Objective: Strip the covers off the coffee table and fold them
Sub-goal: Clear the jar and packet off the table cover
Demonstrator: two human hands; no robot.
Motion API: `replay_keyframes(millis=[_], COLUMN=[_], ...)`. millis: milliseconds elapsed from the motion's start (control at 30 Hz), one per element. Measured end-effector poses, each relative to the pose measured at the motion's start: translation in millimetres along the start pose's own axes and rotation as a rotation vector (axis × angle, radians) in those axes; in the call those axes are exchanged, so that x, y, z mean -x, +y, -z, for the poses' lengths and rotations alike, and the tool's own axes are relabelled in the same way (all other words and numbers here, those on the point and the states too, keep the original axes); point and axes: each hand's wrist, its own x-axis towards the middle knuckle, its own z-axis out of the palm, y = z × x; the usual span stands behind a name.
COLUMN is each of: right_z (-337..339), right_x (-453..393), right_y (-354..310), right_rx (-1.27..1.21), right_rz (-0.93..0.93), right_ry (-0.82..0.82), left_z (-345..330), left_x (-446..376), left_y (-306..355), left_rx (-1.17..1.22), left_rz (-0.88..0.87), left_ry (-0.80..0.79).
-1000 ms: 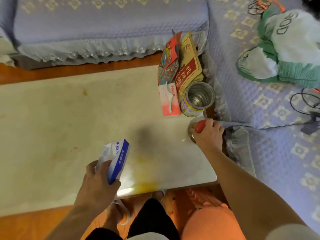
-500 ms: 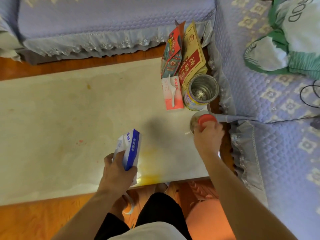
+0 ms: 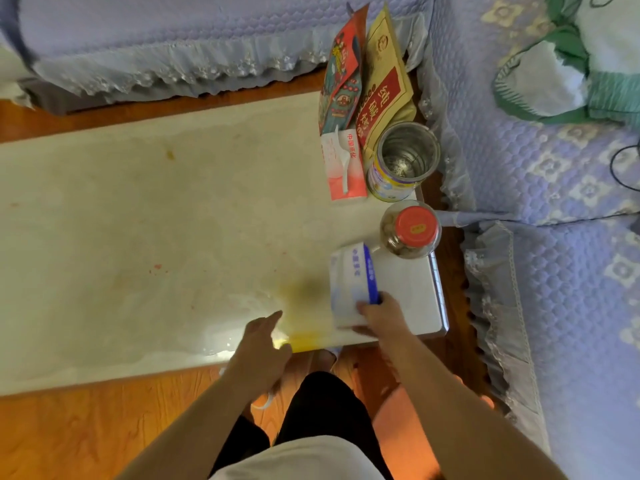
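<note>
1. Right hand (image 3: 379,315) is at the near right corner of the surface (image 3: 138,220), fingers curled onto the near end of a white-and-blue tissue pack (image 3: 351,285); grip is closed on the pack, which lies flat on the surface.
2. Left hand (image 3: 259,344) sits at the near edge, fingers extended and relaxed, holding nothing. Fingertips are by a yellow stain (image 3: 304,336) on the edge.
3. Task item: the cover (image 3: 104,306) on the coffee table is a pale, translucent sheet lying flat over the top, wrinkled and glossy near the front edge, stained yellow and with small red spots. Not stripped, not folded.
4. Far right end of the surface, all on top of the cover or just at its edge, can't tell which: glass jar with red lid (image 3: 412,228), upright; open metal tin (image 3: 403,161) just behind it; a red-and-white tissue pack (image 3: 343,164) touching the tin's left side; two snack bags (image 3: 367,77) leaning behind those.
5. Jar and white-and-blue pack are just beside each other.
6. Sofa with a lilac quilted cover (image 3: 554,168) wraps round the far and right sides; green-and-white clothing (image 3: 571,71) lies on it.
</note>
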Motion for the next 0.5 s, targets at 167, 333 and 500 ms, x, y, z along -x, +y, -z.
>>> replay_keyframes(millis=[167,333,500], right_z=[-1,-16,-38], right_x=[-47,-43,-52], right_y=[-28,-20,-41], right_rx=[-0.039,-0.406,-0.583], right_rz=[0.043,-0.247,-0.140], right_ry=[0.129,0.168,0.107], left_z=[15,17,9], left_x=[0,5,14], left_y=[-40,-62,-78], left_rx=[-0.004,-0.040,-0.014], left_rz=[0.078,0.142,0.144], left_ry=[0.118,0.144,0.135])
